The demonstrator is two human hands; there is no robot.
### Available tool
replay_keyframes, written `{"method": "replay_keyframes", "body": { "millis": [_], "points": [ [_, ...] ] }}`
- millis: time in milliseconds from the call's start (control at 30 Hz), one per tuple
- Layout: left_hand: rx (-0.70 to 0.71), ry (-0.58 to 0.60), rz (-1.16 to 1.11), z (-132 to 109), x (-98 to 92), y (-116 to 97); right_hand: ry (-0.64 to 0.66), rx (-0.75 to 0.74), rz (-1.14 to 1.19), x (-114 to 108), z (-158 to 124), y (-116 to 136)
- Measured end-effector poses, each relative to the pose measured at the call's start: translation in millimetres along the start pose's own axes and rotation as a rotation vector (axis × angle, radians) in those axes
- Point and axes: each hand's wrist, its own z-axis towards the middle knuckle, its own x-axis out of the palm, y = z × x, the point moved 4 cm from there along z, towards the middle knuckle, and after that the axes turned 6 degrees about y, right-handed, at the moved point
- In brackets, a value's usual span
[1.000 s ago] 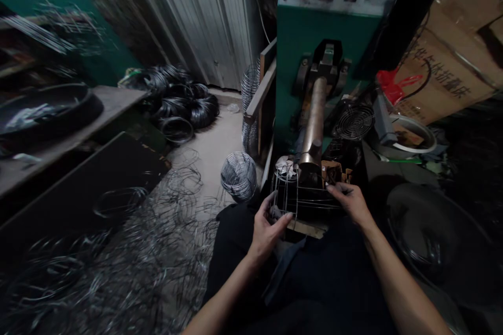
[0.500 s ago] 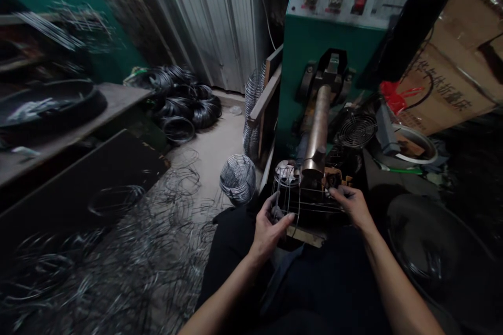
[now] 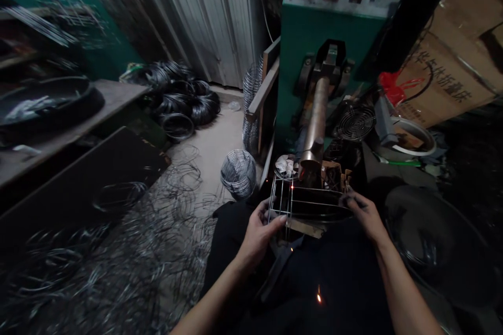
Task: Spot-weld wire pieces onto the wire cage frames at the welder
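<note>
My left hand (image 3: 259,230) is closed round the left side of a wire frame (image 3: 314,190), thumb on its wires. At the frame's right end, the fingers of my right hand (image 3: 362,212) pinch together on the wires. The frame sits just below the thick metal arm (image 3: 317,115) of a green welding machine (image 3: 302,26). A glowing point shows on the frame near the arm's tip, and an orange spark (image 3: 319,297) is over my dark clothing. The exact wire ends in my right fingers are hard to see.
A stack of wire rings (image 3: 238,174) stands left of my knee. Loose wire hoops (image 3: 129,251) cover the floor, with black wire coils (image 3: 173,97) behind them. On the right are a metal bowl (image 3: 426,149), a cardboard box (image 3: 451,57) and a round dark seat (image 3: 420,241).
Sparks have appeared around the frame and over my lap. Both hands have shifted slightly, the right one a little right and down, and the frame has turned. The view has tilted down slightly.
</note>
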Motion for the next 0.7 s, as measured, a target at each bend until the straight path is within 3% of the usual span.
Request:
{"method": "replay_keyframes", "body": {
  "millis": [100,200,300,400,533,700],
  "points": [
    [-0.139,0.227,-0.067,-22,-9.7,-16,0.207,0.295,0.027,3,-32,-21],
    [-0.064,0.36,-0.1,-31,-19.9,-41,0.389,0.443,-0.009,16,-49,-26],
    [-0.017,0.315,-0.115,-28,-30.2,-44,0.467,0.305,-0.089,32,-48,-20],
    [-0.145,0.279,-0.095,-29,-36.6,-16,0.476,0.22,-0.155,43,-45,-21],
    [-0.229,0.176,-0.055,-37,-42.6,18,0.38,0.175,-0.281,41,-40,-27],
    [-0.116,0.067,-0.001,-32,-35.5,20,0.228,0.063,-0.109,32,-25,-14]
  ]
}}
